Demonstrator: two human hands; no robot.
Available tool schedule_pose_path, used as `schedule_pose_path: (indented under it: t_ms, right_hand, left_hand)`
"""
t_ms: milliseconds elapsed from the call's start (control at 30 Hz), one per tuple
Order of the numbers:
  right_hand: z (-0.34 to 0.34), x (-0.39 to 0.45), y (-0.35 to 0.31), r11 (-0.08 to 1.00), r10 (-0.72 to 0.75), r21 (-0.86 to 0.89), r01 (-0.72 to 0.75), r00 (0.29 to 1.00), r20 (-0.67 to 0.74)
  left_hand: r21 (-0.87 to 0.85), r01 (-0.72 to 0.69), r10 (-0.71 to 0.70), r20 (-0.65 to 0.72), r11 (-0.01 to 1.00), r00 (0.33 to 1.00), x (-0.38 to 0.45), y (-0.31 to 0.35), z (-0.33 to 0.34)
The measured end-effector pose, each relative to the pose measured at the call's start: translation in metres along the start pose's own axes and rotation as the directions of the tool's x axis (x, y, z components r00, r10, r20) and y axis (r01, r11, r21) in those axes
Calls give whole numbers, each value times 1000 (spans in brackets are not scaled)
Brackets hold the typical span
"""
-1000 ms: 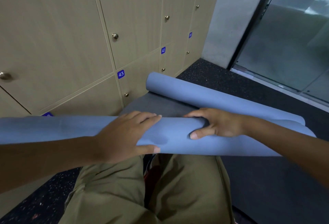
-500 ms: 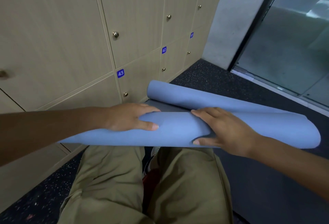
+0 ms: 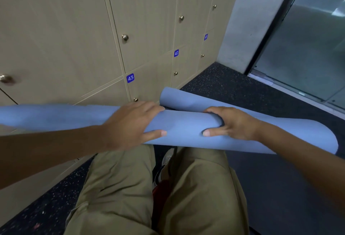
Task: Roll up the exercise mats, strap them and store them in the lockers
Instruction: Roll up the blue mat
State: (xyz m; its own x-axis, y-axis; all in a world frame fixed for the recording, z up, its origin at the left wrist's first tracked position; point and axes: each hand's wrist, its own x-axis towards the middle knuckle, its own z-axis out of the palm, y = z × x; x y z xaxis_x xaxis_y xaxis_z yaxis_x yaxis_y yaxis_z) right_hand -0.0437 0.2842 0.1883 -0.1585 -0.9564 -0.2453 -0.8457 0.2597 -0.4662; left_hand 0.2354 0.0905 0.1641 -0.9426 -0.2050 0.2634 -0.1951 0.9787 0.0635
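Head cam, only view I've got. Blue mat [image 3: 183, 126] lies across the frame as a roll, just above the knees of the khaki trousers [image 3: 201, 188]; its left end runs off the left edge, right end reaches far right. Beyond the roll, the mat's far edge [image 3: 179, 98] curls up, w/ a thin strip of dark inner face between curl and roll.

Left hand [image 3: 130, 122] is on top of the roll, left of centre: fingers laid over the far side, thumb along the near side, wrapped round it, so it's grasping the mat. Right hand [image 3: 231, 122] is just right of centre, fingers hooked over the top into the seam, thumb pressed on the near face, also gripping the mat. Hands are near each other, not touching.

Lockers [image 3: 145, 20] fill the left and far side, beige doors w/ blue no. tags 38, 39, 42, 43 and small round knobs; all doors I can see are closed. Mat's far curl sits close to the bottom row by 43. Floor [image 3: 233, 83] is dark speckled. Grey wall [image 3: 248, 16] at far right, then glass panel [image 3: 308, 39]. A shoe [image 3: 166, 162] shows between the knees.
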Motion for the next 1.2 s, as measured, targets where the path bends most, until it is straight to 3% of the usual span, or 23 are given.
schedule_pose_path:
  t_ms: [167, 333, 433, 533, 633, 733, 800, 967, 1067, 1200]
  right_hand:
    - [-23, 26, 5, 994, 33, 95, -49, 985, 168]
    - [-34, 49, 4, 996, 90, -16, -89, 960, 264]
    - [-33, 50, 5, 994, 109, -5, -112, 959, 263]
    - [-30, 45, 2, 997, 72, 24, -77, 984, 164]
    - [-26, 35, 3, 990, 49, -137, -36, 994, 96]
    - [-14, 28, 10, 884, 53, -466, -36, 998, 23]
    - [-3, 27, 16, 842, 26, -538, -38, 999, -29]
    - [10, 40, 32, 895, 2, -443, -59, 992, -128]
    - [5, 55, 37, 921, 40, -382, -74, 995, -96]
    - [-6, 67, 47, 969, 71, -235, -74, 997, -23]
  left_hand:
    - [214, -56, 63, -24, 975, 998, -5, 0, 12]
    - [286, -26, 16, 38, 958, 999, 9, -7, 25]
    - [244, -50, 51, 3, 968, 999, 15, -14, 30]
    - [165, -27, 22, 30, 986, 999, 20, -23, 33]
    - [42, 56, -62, 169, 998, 984, 32, -27, 27]
    - [-92, 170, -129, 346, 981, 929, 49, -36, 18]
    - [-187, 225, -131, 414, 956, 901, 57, -44, 15]
    - [-261, 283, -116, 513, 923, 851, 73, -50, 13]
    - [-242, 306, -133, 543, 921, 829, 79, -52, 12]
    - [73, 148, -165, 442, 986, 882, 75, -53, 21]
